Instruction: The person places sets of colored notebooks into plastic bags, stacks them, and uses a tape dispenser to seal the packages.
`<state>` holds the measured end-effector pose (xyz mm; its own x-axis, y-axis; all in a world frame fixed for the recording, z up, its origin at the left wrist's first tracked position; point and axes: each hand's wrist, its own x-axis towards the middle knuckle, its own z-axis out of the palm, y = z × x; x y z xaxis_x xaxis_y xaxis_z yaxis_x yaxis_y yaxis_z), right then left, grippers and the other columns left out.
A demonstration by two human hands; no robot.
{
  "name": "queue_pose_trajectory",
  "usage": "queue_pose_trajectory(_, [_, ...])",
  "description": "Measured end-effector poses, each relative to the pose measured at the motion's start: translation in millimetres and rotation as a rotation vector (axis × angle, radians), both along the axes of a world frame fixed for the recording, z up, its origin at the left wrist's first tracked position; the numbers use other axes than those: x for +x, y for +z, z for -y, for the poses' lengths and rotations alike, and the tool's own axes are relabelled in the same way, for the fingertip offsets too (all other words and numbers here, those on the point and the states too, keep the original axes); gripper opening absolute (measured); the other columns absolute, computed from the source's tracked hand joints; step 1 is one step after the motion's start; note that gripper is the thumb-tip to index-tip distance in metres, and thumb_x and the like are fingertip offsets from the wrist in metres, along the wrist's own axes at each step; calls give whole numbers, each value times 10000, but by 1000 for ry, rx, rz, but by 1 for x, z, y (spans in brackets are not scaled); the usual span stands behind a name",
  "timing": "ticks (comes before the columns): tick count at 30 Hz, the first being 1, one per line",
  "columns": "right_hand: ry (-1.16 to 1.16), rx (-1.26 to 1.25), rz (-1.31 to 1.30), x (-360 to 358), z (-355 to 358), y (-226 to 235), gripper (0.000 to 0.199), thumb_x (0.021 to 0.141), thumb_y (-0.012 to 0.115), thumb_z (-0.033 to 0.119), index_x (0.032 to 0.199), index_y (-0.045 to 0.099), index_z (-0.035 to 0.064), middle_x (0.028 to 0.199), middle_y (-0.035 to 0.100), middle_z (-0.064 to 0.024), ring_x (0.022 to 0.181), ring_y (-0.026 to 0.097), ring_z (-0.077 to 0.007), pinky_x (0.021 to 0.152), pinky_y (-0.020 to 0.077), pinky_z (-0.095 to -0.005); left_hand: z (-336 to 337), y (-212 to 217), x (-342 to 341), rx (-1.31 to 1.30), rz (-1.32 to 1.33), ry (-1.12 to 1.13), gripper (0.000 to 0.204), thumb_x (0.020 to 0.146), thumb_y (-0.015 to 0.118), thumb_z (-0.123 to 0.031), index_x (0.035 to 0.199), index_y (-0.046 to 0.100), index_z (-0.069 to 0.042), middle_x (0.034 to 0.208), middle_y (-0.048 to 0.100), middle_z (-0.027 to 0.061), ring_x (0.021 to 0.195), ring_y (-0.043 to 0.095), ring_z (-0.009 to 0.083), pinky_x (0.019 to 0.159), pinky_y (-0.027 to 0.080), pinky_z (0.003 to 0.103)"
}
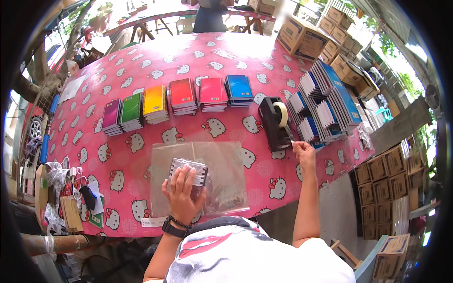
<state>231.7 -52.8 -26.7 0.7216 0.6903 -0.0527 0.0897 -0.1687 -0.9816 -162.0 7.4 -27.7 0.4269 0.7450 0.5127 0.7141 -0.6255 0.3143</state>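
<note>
My left hand (pixel 182 192) lies with its fingers stretched out over a small stack of spiral notebooks (pixel 201 172), its thumb spread to the side. Under the stack is a clear plastic bag or sheet (pixel 229 165), spread on the table. Off to the right, my right hand (pixel 304 153) pinches a small whitish bit of tape (pixel 293 142) at the front end of a black tape dispenser (pixel 270 126). A pale yellow tape roll (pixel 281 114) sits in the dispenser.
Beyond the plastic stand piles of spiral notebooks: purple (pixel 111 116), green (pixel 131 111), yellow (pixel 155 103), red (pixel 182 95), pink (pixel 213 93) and blue (pixel 239 89). Tall notebook stacks (pixel 330 101) rise right of the dispenser. A carton (pixel 302 38) occupies the far right corner.
</note>
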Motion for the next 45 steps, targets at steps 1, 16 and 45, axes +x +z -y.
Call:
queue_pose_trajectory(1, [-13,-3,-144,3,6,-13,130,817,687,187,794,629,72,666,582,35,503,412,-13,432,290,-181,0,0,-1,-7,-1,4,601,732,631,-330,1273,479,-115,1333,448,72,1266,368,234,1028,167,440])
queue_pose_trajectory(16, [763,-150,89,-64,-34,38,161,831,645,162,797,600,11,661,554,16,609,458,-44,545,370,-206,3,-1,0,-121,-17,10,637,705,662,-369,1285,482,-180,1371,396,66,1310,290,257,1030,154,499])
queue_pose_trajectory(45, [848,-150,-71,-130,-43,-40,238,835,669,236,843,602,8,695,596,-9,616,560,-95,555,461,-258,-55,47,-1,-239,-472,-310,871,656,672,-105,1409,236,-146,1320,420,109,1255,374,288,1025,82,662])
